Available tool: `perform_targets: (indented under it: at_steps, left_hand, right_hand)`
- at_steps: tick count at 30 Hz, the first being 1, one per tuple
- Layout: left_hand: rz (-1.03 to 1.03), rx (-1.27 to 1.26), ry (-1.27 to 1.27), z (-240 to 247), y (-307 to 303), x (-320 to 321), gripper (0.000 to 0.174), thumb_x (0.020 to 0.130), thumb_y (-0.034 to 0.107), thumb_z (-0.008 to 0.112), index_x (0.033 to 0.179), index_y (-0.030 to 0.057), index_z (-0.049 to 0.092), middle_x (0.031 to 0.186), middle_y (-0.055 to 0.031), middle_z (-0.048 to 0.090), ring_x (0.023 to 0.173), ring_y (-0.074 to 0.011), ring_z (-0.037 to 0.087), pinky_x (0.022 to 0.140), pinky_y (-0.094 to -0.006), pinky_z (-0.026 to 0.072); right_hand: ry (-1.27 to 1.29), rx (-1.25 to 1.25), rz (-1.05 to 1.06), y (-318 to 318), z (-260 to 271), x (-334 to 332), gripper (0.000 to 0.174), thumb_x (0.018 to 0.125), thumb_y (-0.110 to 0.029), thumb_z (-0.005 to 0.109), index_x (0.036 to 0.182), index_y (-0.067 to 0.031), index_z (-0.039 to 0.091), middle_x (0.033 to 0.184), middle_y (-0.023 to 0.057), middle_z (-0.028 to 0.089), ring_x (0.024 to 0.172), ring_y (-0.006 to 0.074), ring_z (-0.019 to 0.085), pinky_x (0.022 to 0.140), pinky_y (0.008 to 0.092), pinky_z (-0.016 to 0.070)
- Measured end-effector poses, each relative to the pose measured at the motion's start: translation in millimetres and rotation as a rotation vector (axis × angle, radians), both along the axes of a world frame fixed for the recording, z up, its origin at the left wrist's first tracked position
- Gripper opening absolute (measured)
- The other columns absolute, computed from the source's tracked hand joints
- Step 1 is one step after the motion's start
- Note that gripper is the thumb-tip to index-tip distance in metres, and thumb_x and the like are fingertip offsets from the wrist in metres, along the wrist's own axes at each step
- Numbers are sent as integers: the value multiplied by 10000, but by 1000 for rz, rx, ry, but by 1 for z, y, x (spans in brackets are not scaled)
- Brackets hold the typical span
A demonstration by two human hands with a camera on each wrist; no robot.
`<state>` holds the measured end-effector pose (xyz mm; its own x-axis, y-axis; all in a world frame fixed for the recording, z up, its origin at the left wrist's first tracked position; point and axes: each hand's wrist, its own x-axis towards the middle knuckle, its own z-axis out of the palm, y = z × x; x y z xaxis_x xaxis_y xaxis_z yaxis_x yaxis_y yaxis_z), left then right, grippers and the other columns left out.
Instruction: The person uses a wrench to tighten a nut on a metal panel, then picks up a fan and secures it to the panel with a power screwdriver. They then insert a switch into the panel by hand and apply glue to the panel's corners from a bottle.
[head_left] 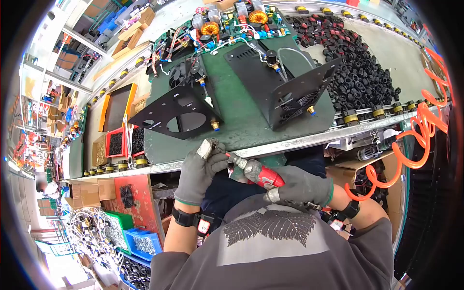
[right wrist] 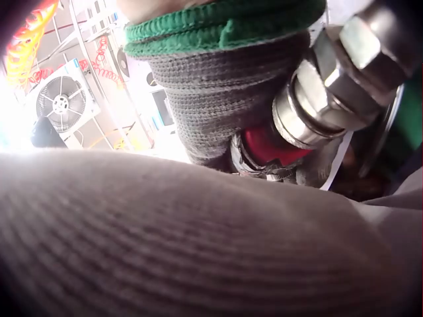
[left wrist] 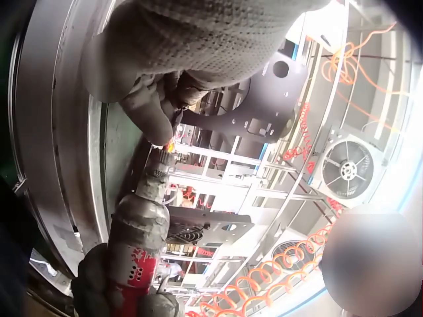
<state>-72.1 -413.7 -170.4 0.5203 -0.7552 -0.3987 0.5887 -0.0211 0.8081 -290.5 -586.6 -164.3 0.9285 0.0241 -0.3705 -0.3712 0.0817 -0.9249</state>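
Ribbed grey knit point(right wrist: 165, 238), blurred, fills the foreground of the right wrist view, just below a hexagonal, shiny metal fitting point(right wrist: 330, 89) and a green woven cuff point(right wrist: 225, 30). Gloved in grey, the right hand point(head_left: 302, 186) curls round a driver point(head_left: 267, 177), smooth red behind and scuffed silver toward its knurled nose. It is held in front of the desk's bare metal edge point(head_left: 285, 148), above the person's lap. By its tip, the left hand point(head_left: 199, 171) has bent fingers, worn pale at one fingertip; whether they pinch anything I cannot tell. Beyond, on a green mat point(head_left: 234, 104), stand two bent sheet-metal pieces, matte black: one with round cutouts point(head_left: 164, 108), the other with a slotted grille point(head_left: 290, 90). Farther out come a circuit board point(head_left: 270, 31) with copper-coloured ring coils point(head_left: 210, 28), heaped black plastic rings point(head_left: 355, 72) and a glossy orange spiral hose point(head_left: 431, 117)
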Motion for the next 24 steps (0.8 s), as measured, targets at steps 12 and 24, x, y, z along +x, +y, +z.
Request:
perform_targets:
  at_steps: [12,24]
  left_hand:
    - [-237,213,-291,10,-44,-26,488,965,354,626,1246,-39,558,1080,-154,643,958,-227,672,809,-348,571]
    - [-530,55,-933,46,-142,-28,598,797,86,807,1325,21,534,1258,-84,614,1132,-174,587,972,-321,487]
  right_hand:
    - [52,362,-158,-14,-4,-46,306,861,-249,709,1013,-46,538,658,-34,511,525,43,469,459,222,366]
    - [283,126,-603,-43,30,-125,288,836,-235,731,938,-59,527,652,1,532,507,60,508,439,205,393]
